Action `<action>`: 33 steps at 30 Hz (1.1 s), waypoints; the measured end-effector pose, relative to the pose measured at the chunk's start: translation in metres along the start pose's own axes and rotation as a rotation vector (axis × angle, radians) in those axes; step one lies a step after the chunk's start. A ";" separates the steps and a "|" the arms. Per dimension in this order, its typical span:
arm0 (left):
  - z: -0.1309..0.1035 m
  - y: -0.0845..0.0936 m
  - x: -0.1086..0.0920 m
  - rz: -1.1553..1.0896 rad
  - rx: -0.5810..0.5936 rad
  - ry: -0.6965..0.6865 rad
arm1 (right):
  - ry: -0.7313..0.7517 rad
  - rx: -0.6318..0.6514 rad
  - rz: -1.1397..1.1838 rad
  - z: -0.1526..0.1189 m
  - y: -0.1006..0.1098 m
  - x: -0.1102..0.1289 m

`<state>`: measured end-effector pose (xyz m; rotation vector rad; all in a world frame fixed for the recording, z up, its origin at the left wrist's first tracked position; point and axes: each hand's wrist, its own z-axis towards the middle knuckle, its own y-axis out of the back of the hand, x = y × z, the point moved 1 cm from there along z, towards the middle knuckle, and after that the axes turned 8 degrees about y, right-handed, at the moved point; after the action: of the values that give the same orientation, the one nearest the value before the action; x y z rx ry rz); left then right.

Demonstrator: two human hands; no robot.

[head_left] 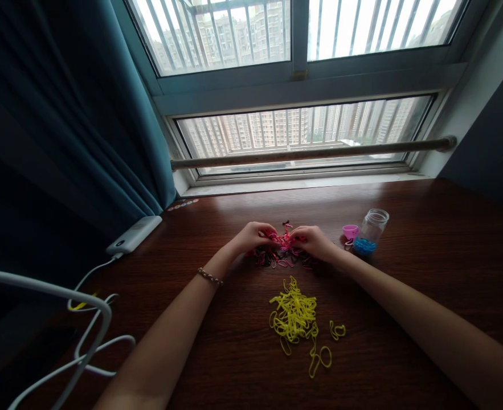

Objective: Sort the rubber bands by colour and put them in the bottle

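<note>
A pile of pink, red and black rubber bands [284, 250] lies on the dark wooden table [229, 353]. At its left side is my left hand [254, 237], fingers curled round some of the bands. My right hand [313, 241] is at the right side of the same pile, its fingers closed on bands there. The fingertips of both hands are partly hidden among the bands. Nearer to me lies a heap of yellow rubber bands [294, 313], which neither hand touches; a few loose ones are at its right.
Right of my right hand stand a glass jar [371, 230] with blue bands at its bottom and a small pink cup [350, 231]. A white power bank [135, 234] and white cables [101, 341] lie at the left, beside a blue curtain [118, 114]. A window is behind the table.
</note>
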<state>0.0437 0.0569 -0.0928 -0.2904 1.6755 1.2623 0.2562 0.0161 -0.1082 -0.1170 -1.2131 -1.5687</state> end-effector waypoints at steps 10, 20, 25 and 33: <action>-0.005 0.030 -0.022 -0.074 -0.141 -0.034 | -0.150 -0.044 -0.045 0.013 0.046 0.024; -0.012 0.050 0.004 0.297 -0.062 0.134 | -0.564 0.397 -0.567 -0.007 0.053 0.038; -0.015 0.041 0.025 0.325 0.093 0.318 | -0.549 0.350 -0.500 -0.007 0.035 0.022; -0.008 0.007 -0.004 0.062 0.137 0.264 | -0.259 0.027 -0.214 0.004 0.014 0.013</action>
<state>0.0360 0.0518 -0.0858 -0.3361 2.0003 1.1862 0.2601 0.0115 -0.0893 -0.1826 -1.4878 -1.7616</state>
